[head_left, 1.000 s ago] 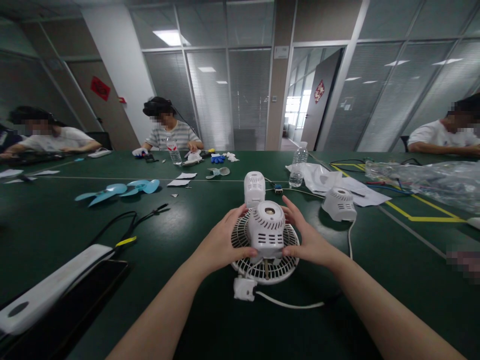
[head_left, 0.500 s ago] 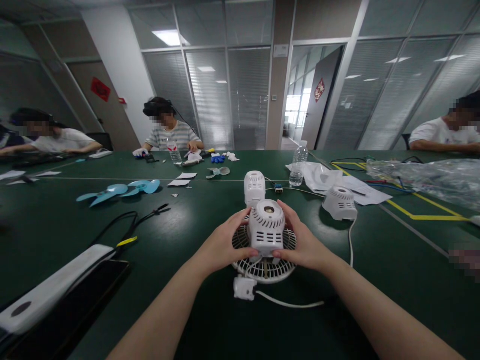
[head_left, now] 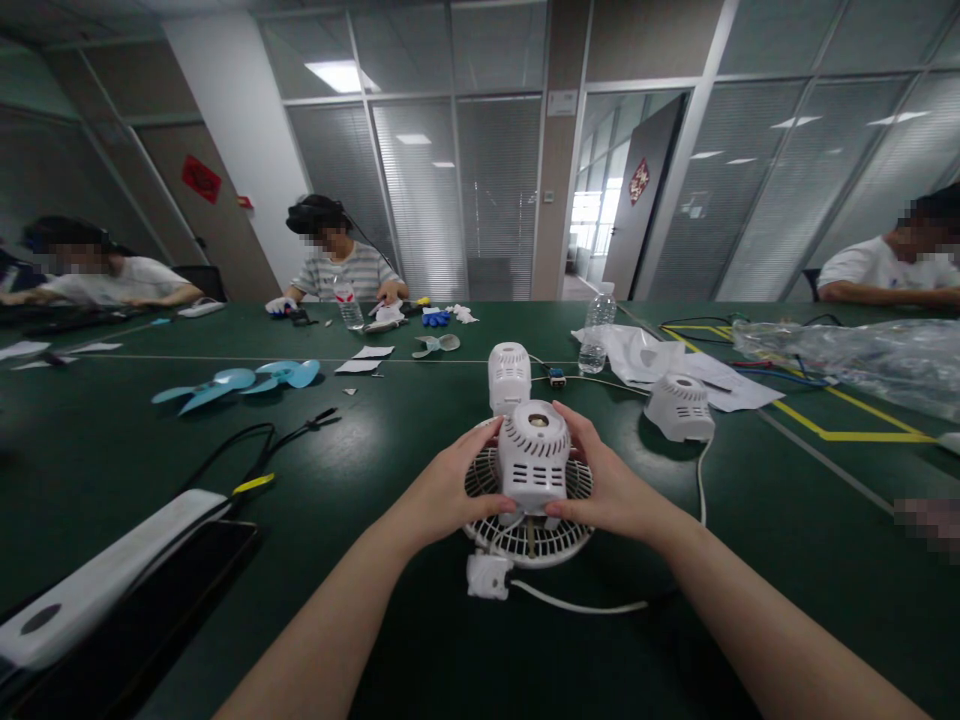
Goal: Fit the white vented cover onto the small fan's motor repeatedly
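Head cam: left hand (head_left: 448,483) and right hand (head_left: 613,485) have their grip clamped on both sides of a white fan motor housing (head_left: 534,455), which sits over a round fan grille (head_left: 517,548) on the green counter (head_left: 405,400). Another vented housing (head_left: 510,372)'s just behind it, with blue fan blades (head_left: 234,379) lying off left.

Beyond the fan body (head_left: 534,460), another housing (head_left: 510,375) blocks passage; leftward lies free.
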Motion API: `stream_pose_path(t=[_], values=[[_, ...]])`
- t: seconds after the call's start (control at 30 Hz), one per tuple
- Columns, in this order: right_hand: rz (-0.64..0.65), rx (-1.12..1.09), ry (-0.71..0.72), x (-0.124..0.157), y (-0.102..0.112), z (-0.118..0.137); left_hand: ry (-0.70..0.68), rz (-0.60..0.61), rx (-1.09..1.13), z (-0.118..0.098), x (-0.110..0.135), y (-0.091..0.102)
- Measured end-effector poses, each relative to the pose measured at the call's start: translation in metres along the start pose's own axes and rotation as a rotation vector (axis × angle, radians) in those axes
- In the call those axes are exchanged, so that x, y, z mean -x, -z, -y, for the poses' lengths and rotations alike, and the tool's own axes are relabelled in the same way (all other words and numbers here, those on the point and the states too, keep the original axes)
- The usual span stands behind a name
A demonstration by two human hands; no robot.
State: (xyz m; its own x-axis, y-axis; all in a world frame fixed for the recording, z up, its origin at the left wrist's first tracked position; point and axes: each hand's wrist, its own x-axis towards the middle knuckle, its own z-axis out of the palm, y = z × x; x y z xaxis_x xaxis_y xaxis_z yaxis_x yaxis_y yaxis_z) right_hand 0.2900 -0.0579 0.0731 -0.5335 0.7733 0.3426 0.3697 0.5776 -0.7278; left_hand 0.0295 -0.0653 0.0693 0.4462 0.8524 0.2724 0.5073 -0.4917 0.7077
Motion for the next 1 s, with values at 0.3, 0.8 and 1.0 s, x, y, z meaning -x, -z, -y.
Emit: stream_pose_path(t=[0.3,0.8,1.0], values=[[0.041,0.010,-0.067,0.0003,0.0035,0.0014,-0.022,0.031,0.047,0.0008,-0.0001,-0.0004],[0.082,-0.092,-0.045,0.0010,0.0066,0.0011,-0.004,0.026,0.042,-0.0026,-0.0001,-0.0004],[0.080,-0.099,-0.052,0.0016,0.0049,-0.0041,-0.007,0.036,0.047,0.0017,-0.0005,-0.0040]])
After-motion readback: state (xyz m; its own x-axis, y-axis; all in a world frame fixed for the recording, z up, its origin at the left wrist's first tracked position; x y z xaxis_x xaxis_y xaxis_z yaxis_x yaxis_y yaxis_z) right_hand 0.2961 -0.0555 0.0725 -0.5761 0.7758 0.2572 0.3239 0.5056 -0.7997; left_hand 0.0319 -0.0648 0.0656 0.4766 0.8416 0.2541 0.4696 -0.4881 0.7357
